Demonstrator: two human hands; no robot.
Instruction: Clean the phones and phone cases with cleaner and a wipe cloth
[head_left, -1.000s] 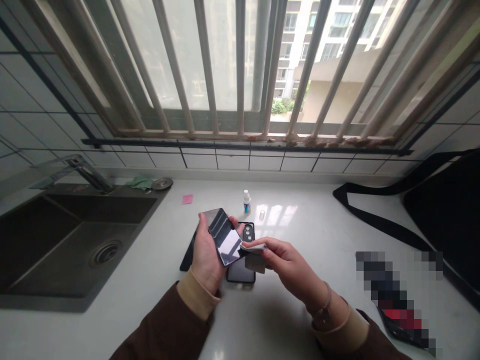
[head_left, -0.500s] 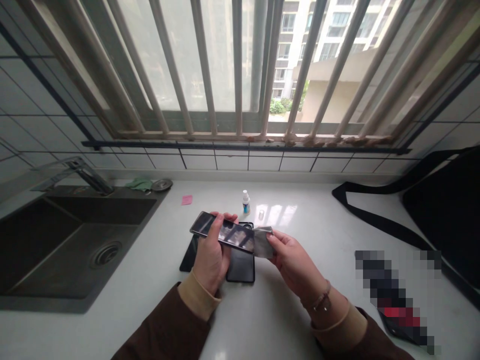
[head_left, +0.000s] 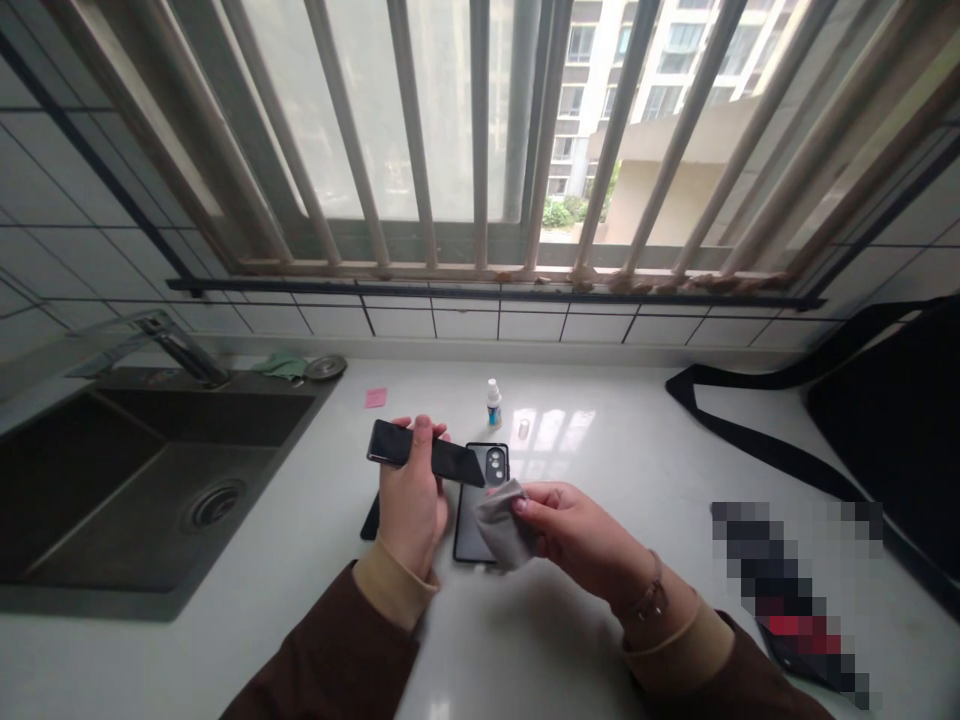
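Note:
My left hand (head_left: pixel 412 505) is wrapped round a black smartphone (head_left: pixel 459 462), its thumb across the dark screen; the phone is tilted, with its right end lower. In my right hand (head_left: pixel 566 515) a grey cloth (head_left: pixel 504 525) is pinched between thumb and fingers, hanging just below the phone's right end. Beneath them a black phone case (head_left: pixel 469 525) with camera cutouts lies on the counter, partly covered by the cloth. Another flat dark item (head_left: pixel 370 520) shows only partly behind my left hand. A small white spray bottle (head_left: pixel 493 405) stands beyond the case, its clear cap (head_left: pixel 523 429) beside it.
A sink (head_left: pixel 161 560) with a faucet (head_left: pixel 184 350) is on the left. Near its corner lie a green cloth (head_left: pixel 279 366) and a round metal strainer (head_left: pixel 325 368). A pink note (head_left: pixel 376 398) lies on the counter. A black bag (head_left: pixel 892 390) with a strap and a pixelated object (head_left: pixel 795 600) are at right.
The cloth has come away from the phone's right end and moved down and left with my right hand. My left hand has shifted the phone slightly left; its screen reflections have gone.

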